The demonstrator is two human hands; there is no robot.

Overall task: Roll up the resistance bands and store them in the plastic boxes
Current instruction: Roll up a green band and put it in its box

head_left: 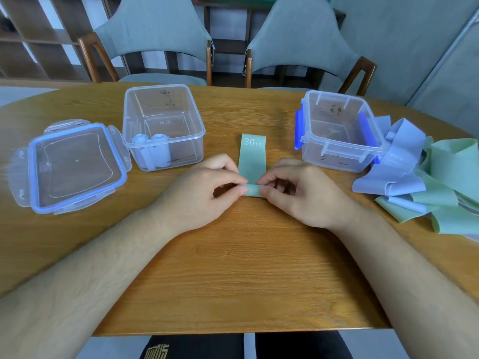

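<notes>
Left hand [204, 187], right hand [295, 193] both pinching rolled end of green band [252, 161]. Left box [191, 130] holds two pale rolled bands [153, 151]; right box [337, 154] empty. Lid [75, 167] beside left box.

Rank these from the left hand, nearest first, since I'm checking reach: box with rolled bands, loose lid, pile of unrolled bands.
1. Box with rolled bands, just beyond the left hand.
2. Loose lid, far left.
3. Pile of unrolled bands, far right.

It looks like a dining or meeting room: a rounded wooden table [233, 268] fills the lower frame, two grey upholstered chairs [155, 35] stand at top centre, and open wooden shelving [31, 47] occupies the upper left.
</notes>
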